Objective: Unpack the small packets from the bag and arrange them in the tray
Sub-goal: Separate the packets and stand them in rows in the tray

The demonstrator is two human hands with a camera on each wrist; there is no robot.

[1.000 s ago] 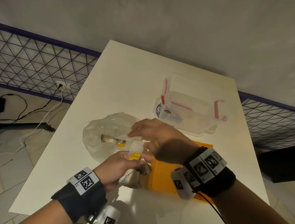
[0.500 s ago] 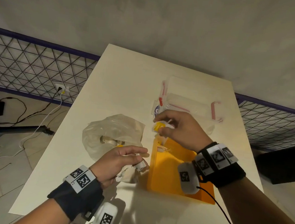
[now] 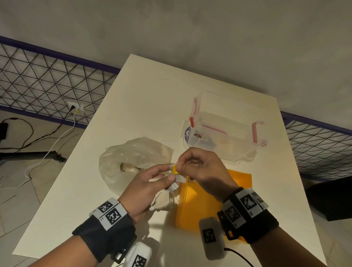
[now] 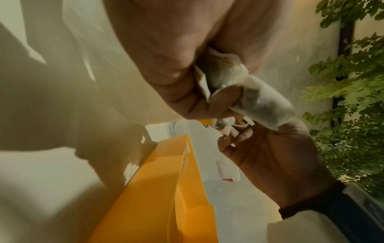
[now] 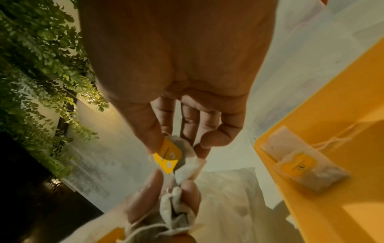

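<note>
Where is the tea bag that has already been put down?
In the right wrist view, one flat paper tea bag with a yellow tag lies inside the orange plastic tray, near its corner, right of both hands.

Half a second ago my right hand (image 3: 199, 169) was at the upper middle of the frame, over the far end of the orange tray (image 3: 238, 180) with a yellow-tagged packet. It came back down and left to meet my left hand (image 3: 145, 190) at the centre. That packet (image 5: 303, 166) stayed behind in the tray. My right thumb and finger then pinched the yellow tag (image 3: 175, 168) of another packet from the bunch (image 3: 163, 199) in my left hand.
</note>
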